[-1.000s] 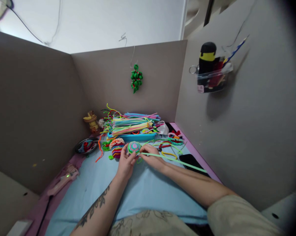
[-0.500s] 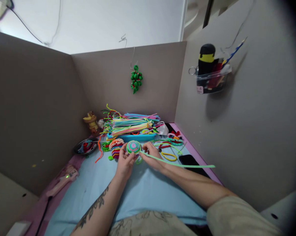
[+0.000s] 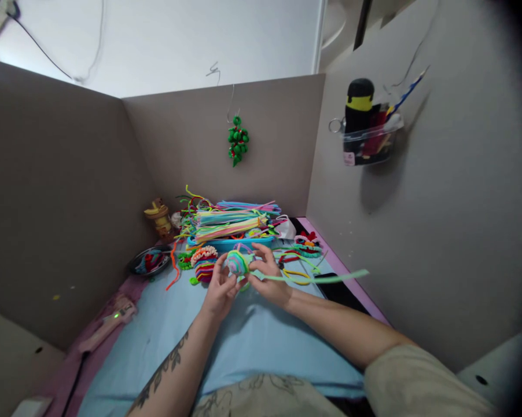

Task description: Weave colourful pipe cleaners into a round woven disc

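Observation:
Between my hands is a small round coil of pipe cleaners (image 3: 236, 262) in pink, blue, green and yellow rings, tilted toward the right. My left hand (image 3: 221, 284) grips its left side with the thumb and fingers. At its right edge my right hand (image 3: 267, 277) has its fingers closed around the base of a pale green pipe cleaner (image 3: 330, 279), whose long free end sticks out to the right over my wrist. My right fingers partly hide where that strand meets the coil. A striped pipe-cleaner piece (image 3: 204, 265) lies just left of my left hand.
Behind my hands, bundles of pipe cleaners (image 3: 230, 223) lie over a blue tray (image 3: 226, 244). A dark bowl (image 3: 135, 266) and a pink glue gun (image 3: 109, 327) are on the left. A black phone (image 3: 341, 292) lies right, near yellow-handled pliers (image 3: 296, 274). Grey panels (image 3: 226, 174) enclose the table.
The coil has turned from facing up to tilting right, showing its side. My right hand has moved in against its edge, and the pale green strand's free end has swung upward.

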Demonstrator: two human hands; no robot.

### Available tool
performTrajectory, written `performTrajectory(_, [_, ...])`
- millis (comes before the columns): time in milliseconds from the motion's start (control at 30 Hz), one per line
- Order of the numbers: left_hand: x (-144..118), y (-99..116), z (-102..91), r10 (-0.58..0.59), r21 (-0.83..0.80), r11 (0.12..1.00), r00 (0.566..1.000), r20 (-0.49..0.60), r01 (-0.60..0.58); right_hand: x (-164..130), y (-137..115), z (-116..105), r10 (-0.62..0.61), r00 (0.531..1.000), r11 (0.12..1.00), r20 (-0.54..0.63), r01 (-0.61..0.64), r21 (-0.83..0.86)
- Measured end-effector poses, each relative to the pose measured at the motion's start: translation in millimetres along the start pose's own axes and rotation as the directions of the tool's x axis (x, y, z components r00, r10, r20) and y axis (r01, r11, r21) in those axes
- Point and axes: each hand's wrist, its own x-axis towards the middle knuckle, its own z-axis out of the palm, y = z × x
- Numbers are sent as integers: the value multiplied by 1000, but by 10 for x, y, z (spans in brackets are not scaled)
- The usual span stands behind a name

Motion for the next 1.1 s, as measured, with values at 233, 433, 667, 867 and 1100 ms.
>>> performTrajectory(233, [-37, 9, -88, -123, -93, 986, 985, 125, 135, -37, 158, -95, -346, 909, 907, 234, 388, -164])
performTrajectory(433, [-46, 42, -97, -91, -58, 994, 990, 106, 98, -40, 181, -91, -280, 901, 921, 331, 349, -171])
performTrajectory(667, [-32, 105, -123, -59, -75, 995, 993, 102, 67, -88, 209, -56, -444, 874, 885, 196, 462, -61])
performTrajectory(867, [5, 131, -105, 41, -15, 999, 998, 38, -41, -16, 77, -4, 56, 991, 985, 125, -75, 153])
performTrajectory(1100, [37, 74, -170, 107, 27, 994, 993, 53, -108, 79, 45, 123, 393, 874, 741, 285, -485, 465])
